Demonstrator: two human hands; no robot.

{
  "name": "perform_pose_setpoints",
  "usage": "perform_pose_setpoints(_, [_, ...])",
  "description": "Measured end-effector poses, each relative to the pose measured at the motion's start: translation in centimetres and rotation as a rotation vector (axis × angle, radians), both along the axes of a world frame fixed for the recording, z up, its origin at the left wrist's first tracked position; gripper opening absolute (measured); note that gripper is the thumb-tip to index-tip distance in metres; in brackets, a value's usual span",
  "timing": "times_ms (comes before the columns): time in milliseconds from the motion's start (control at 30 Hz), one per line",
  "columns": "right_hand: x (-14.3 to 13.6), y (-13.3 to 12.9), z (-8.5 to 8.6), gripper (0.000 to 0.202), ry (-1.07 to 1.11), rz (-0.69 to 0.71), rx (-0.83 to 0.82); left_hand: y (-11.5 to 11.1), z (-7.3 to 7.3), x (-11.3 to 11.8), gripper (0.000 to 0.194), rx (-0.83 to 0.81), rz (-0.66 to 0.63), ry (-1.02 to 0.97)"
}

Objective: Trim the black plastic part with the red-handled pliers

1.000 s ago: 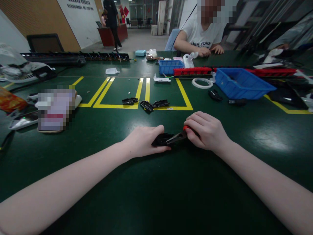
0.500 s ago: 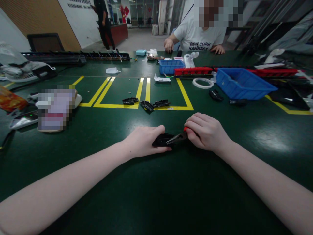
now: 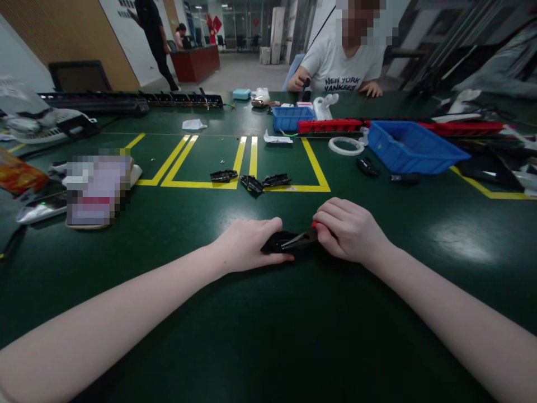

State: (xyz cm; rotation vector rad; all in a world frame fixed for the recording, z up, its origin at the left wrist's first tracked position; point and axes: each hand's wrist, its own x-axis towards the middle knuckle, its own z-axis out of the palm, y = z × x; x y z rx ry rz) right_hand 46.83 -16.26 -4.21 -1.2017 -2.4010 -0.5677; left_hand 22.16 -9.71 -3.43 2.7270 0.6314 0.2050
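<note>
My left hand (image 3: 250,243) is closed round a black part (image 3: 274,242) above the green table (image 3: 260,336). In my right hand (image 3: 346,229) are pliers (image 3: 300,239) with a bit of red at the grip, their jaws pointing left and touching the black part. How far the jaws reach into it cannot be made out. Beyond my hands, small black parts lie near the yellow tape: one (image 3: 224,176) on the left, another (image 3: 252,184) in the middle, and a third (image 3: 277,179) touching or close to it.
Right of centre stand a large blue bin (image 3: 415,148) and a small blue bin (image 3: 292,118), with a white tape ring (image 3: 346,146) and black pieces (image 3: 368,167) nearby. A phone-like object (image 3: 98,190) lies left. A person in a white shirt (image 3: 342,70) sits across the table.
My right hand and the pliers have shifted very slightly left, still against the black part. Across the table, the seated person's hand has risen with a dark object. The standing person has moved left.
</note>
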Motion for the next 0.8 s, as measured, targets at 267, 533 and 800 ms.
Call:
perform_pose_setpoints(267, [0.64,0.05,0.29,0.024,0.006,0.003,-0.014,-0.02,-0.14,0.06,0.042,0.000,0.013,0.004])
perform_pose_setpoints(533, [0.69,0.02,0.25,0.023,-0.001,-0.010,-0.036,-0.12,0.00,0.15,0.043,0.021,0.026,0.038])
perform_pose_setpoints(800, [0.16,-0.07,0.31,0.023,-0.010,0.001,-0.042,-0.16,0.00,0.15,0.045,0.035,0.007,0.033])
